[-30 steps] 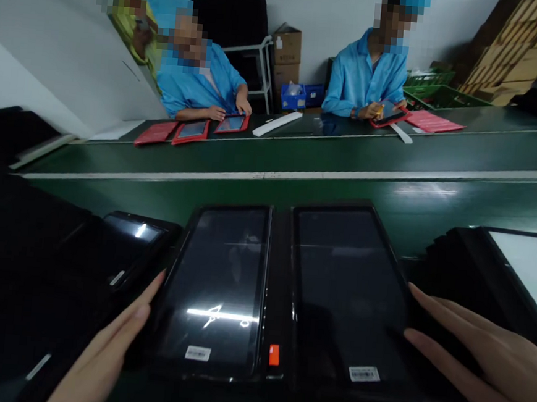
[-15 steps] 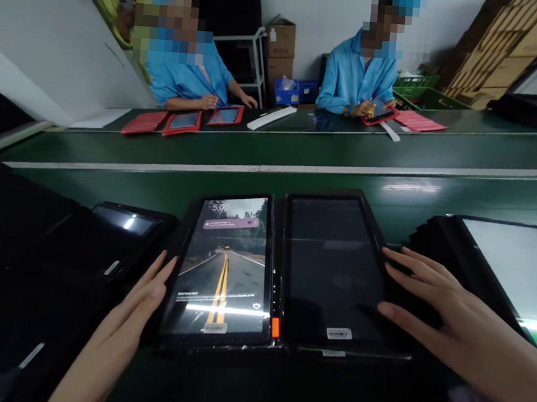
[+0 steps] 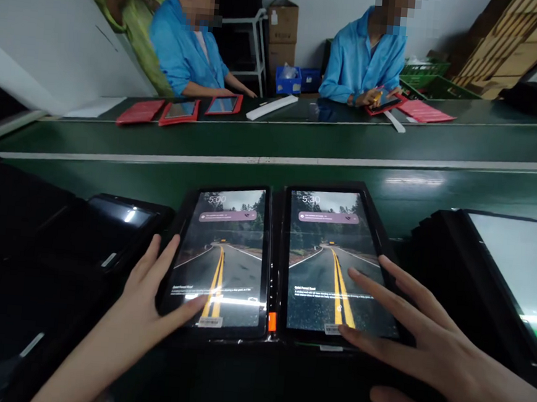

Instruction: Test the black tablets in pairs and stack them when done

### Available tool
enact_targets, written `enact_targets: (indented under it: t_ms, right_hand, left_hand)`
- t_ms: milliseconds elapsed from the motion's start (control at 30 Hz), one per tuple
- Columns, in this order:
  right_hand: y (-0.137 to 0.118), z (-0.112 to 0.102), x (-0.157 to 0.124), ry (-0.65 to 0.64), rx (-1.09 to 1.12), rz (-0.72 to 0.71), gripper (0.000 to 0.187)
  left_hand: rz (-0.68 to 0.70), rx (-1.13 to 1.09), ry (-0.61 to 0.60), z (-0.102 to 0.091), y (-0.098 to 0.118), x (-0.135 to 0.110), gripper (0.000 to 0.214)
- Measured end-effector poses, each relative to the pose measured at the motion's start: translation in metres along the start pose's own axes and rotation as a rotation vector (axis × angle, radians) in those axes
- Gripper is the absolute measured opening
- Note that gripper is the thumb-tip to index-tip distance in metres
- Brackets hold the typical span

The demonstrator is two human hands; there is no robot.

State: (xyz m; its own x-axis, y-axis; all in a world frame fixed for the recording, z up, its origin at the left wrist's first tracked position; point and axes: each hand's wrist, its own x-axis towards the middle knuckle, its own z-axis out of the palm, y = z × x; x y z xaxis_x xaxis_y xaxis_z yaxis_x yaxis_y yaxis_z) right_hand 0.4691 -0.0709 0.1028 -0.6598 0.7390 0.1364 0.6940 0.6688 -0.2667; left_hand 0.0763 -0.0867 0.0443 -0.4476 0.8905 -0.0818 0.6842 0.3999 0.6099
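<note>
Two tablets in black cases lie side by side in front of me, both screens lit with a forest road picture. On the left tablet [image 3: 226, 259], which shows 5:00, my left hand [image 3: 149, 297] has its thumb over the lower screen and its fingers along the left edge. Over the right tablet [image 3: 313, 260], showing 5:30, my right hand [image 3: 429, 337] spreads its fingers across the lower right of the screen. Whether those fingertips touch the glass, I cannot tell. Each tablet carries a small barcode label near its bottom edge. An orange tag [image 3: 272, 321] sits between the two.
Dark tablets [image 3: 121, 217] are stacked at left; another stack with a pale lit screen [image 3: 510, 257] stands at right. Across the green bench [image 3: 198, 149], two people in blue [image 3: 368, 54] sit by red-cased tablets [image 3: 180, 110]. Someone in yellow-green [image 3: 137, 29] is behind.
The right tablet's screen has gone from dark to lit. My right hand has moved left over that screen, and my left thumb has swung out over the left tablet.
</note>
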Motion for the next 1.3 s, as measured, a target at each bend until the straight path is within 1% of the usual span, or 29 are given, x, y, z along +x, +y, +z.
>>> enact_targets:
  t_ms: [67, 100, 133, 233, 300, 367, 433, 533, 633, 767, 867, 967, 1033, 1100, 1133, 1200, 1300]
  right_hand:
    - [0.004, 0.006, 0.001, -0.008, -0.05, -0.057, 0.038]
    - [0.007, 0.01, 0.002, -0.001, -0.078, -0.077, 0.039]
    - [0.011, 0.014, 0.004, 0.021, -0.092, -0.062, 0.04]
    - [0.023, 0.025, 0.011, 0.166, -0.124, 0.047, 0.044]
    - [0.027, 0.027, 0.014, 0.26, -0.148, 0.11, 0.046]
    - [0.027, 0.025, 0.017, 0.299, -0.143, 0.116, 0.047]
    - [0.023, 0.021, 0.018, 0.277, -0.112, 0.091, 0.046]
    - [0.017, 0.017, 0.019, 0.25, -0.088, 0.06, 0.047]
    - [0.014, 0.016, 0.018, 0.248, -0.069, 0.062, 0.046]
    - [0.01, 0.014, 0.017, 0.203, -0.046, 0.06, 0.041]
    - [0.003, 0.009, 0.018, 0.161, -0.039, 0.016, 0.04]
    - [-0.003, 0.004, 0.017, 0.093, 0.004, -0.005, 0.037]
    - [-0.005, 0.004, 0.017, 0.037, 0.04, -0.011, 0.036]
    - [-0.002, 0.008, 0.016, 0.008, 0.06, -0.014, 0.036]
    - [0.0, 0.012, 0.017, 0.019, 0.055, 0.001, 0.036]
    - [0.008, 0.02, 0.018, 0.079, 0.014, 0.05, 0.038]
    - [0.019, 0.028, 0.021, 0.217, -0.067, 0.141, 0.042]
  left_hand:
    - [-0.077, -0.048, 0.024, -0.001, 0.014, 0.01, 0.122]
    - [-0.1, -0.099, 0.045, -0.003, 0.018, 0.014, 0.121]
    - [-0.117, -0.16, 0.068, -0.004, 0.019, 0.016, 0.117]
    - [-0.147, -0.327, 0.071, -0.008, 0.012, 0.016, 0.102]
    - [-0.14, -0.383, 0.061, -0.01, 0.004, 0.013, 0.095]
    - [-0.143, -0.418, 0.07, -0.012, -0.003, 0.01, 0.094]
    - [-0.191, -0.408, 0.073, -0.013, -0.009, 0.011, 0.096]
    - [-0.259, -0.373, 0.03, -0.017, -0.018, 0.014, 0.099]
    - [-0.229, -0.37, 0.017, -0.018, -0.018, 0.014, 0.1]
    - [-0.188, -0.328, 0.01, -0.018, -0.01, 0.006, 0.1]
    - [-0.136, -0.285, -0.038, -0.019, -0.014, 0.0, 0.102]
    - [-0.013, -0.172, -0.094, -0.019, -0.029, -0.003, 0.103]
    - [0.08, -0.076, -0.125, -0.017, -0.036, -0.004, 0.105]
    - [0.119, -0.006, -0.138, -0.015, -0.038, -0.003, 0.11]
    - [0.107, 0.013, -0.14, -0.014, -0.036, -0.002, 0.112]
    - [0.032, 0.022, -0.142, -0.012, -0.029, 0.003, 0.117]
    - [-0.084, -0.077, -0.057, -0.012, -0.018, 0.013, 0.123]
